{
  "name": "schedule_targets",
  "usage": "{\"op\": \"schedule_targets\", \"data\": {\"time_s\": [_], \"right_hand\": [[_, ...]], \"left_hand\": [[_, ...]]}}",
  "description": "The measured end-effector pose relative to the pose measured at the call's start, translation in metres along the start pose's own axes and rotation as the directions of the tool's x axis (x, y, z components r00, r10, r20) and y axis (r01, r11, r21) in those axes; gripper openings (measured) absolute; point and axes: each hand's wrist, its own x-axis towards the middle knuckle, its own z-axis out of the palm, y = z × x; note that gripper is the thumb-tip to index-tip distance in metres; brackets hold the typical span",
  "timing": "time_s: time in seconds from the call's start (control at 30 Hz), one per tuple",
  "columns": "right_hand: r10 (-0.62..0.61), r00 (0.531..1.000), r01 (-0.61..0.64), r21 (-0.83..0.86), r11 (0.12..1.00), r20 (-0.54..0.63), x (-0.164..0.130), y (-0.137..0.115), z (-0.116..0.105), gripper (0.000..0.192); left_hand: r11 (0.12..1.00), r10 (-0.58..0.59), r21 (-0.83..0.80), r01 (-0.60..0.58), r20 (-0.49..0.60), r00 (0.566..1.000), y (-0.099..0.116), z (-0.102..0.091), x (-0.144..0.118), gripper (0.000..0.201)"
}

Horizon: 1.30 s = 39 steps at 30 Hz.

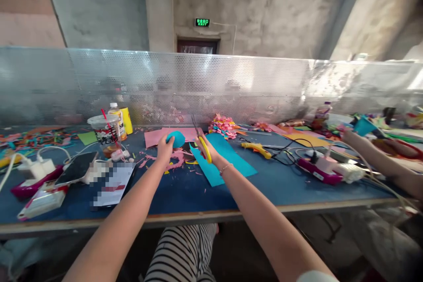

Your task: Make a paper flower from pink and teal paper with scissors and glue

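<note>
Striped trousers (183, 253) fill the bottom edge, under the near rim of the blue tabletop (178, 194). Both forearms reach forward from there, almost straight, converging over the middle of the tabletop.

Left hand (164, 147) is raised a little off the surface, fingers closed around a small teal piece (176, 139); the piece sticks out to the right of the fingertips, rounded, its lower part hidden by the hand. Right hand (205, 145) is just beside it, fingers wrapped through the yellow handles of the scissors (202, 141), with a thin bracelet at the wrist. The dark blades rise up and away from the hand, near the teal piece; whether they touch it is hard to tell.

Under the right wrist lies a teal sheet (228, 161), flat, with pink scraps (176, 158) and a pink sheet (155, 136) beyond the left hand. A yellow glue gun (259, 149) lies to the right, its cord running to a power strip (322, 172). On the left stand a cup (104, 134) and a phone (76, 166). Another person's arm (380, 158) enters from the right edge, cut off.
</note>
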Motion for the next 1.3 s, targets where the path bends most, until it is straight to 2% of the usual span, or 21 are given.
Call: {"op": "schedule_targets", "data": {"time_s": [0.1, 0.17, 0.23, 0.4, 0.63, 1.1, 1.3], "right_hand": [[-0.199, 0.979, 0.202, -0.148, 0.968, 0.040, -0.004, 0.010, 0.013, 0.032], [-0.243, 0.967, 0.253, -0.206, 0.945, 0.071, -0.007, 0.016, 0.015, 0.030], [-0.242, 0.966, 0.256, -0.230, 0.939, 0.086, -0.009, 0.019, 0.015, 0.029], [-0.239, 0.967, 0.252, -0.232, 0.940, 0.084, -0.010, 0.018, 0.015, 0.030], [-0.265, 0.958, 0.282, -0.187, 0.941, 0.115, -0.010, 0.016, 0.015, 0.029], [-0.286, 0.954, 0.299, -0.217, 0.929, 0.090, -0.007, 0.020, 0.015, 0.029], [-0.247, 0.965, 0.259, -0.182, 0.948, 0.088, -0.009, 0.020, 0.017, 0.033]], "left_hand": [[0.980, -0.018, -0.197, 0.021, 0.018, 1.000, -0.009, -0.003, 0.001, 0.024], [0.953, -0.028, -0.302, 0.034, 0.022, 0.999, -0.009, -0.001, 0.002, 0.025], [0.941, -0.037, -0.336, 0.041, 0.017, 0.999, -0.006, 0.000, 0.002, 0.025], [0.954, 0.040, -0.297, -0.028, 0.032, 0.999, 0.002, 0.001, -0.001, 0.027], [0.954, 0.095, -0.293, -0.072, 0.066, 0.993, 0.002, 0.002, -0.002, 0.027], [0.964, 0.110, -0.252, -0.084, 0.088, 0.990, 0.004, 0.005, -0.006, 0.032], [0.953, 0.108, -0.293, -0.080, 0.081, 0.991, 0.002, 0.006, -0.005, 0.028]]}}
